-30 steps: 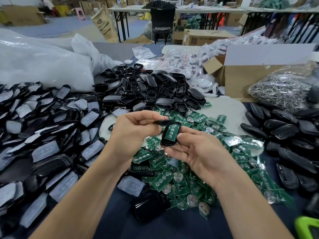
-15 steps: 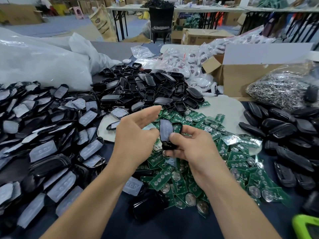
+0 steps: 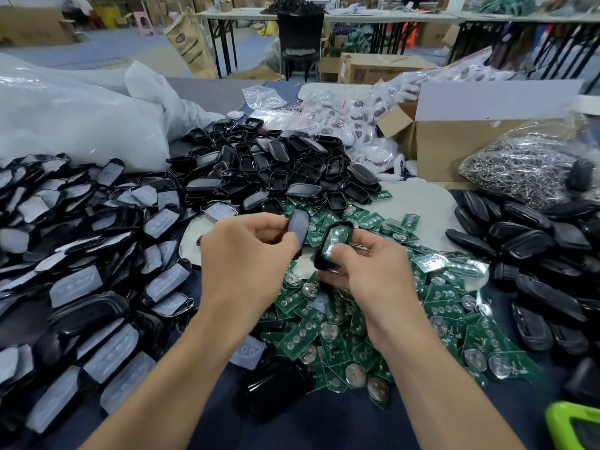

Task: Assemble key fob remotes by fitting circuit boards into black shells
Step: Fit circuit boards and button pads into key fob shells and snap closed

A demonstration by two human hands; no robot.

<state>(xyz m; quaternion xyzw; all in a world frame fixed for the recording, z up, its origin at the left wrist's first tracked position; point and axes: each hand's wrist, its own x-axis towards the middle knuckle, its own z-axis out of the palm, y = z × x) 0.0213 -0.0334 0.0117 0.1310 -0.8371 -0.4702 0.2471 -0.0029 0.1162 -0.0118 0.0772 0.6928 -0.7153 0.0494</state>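
The glossy black oval shell (image 3: 320, 251) is partly hidden by the right grip (image 3: 367, 271) clamped on it above the counter (image 3: 324, 427). A green circuit board (image 3: 336, 237) is seated inside. A flat grey cover (image 3: 298, 227) is pinched by the left grip (image 3: 246, 254).

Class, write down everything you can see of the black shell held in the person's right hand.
The black shell is a glossy, rounded-oblong, plastic-looking frame, open side facing the camera, tilted with its top leaning right. A green circuit board sits inside it. The right hand pinches its lower end, thumb over the board, above the pile of boards.
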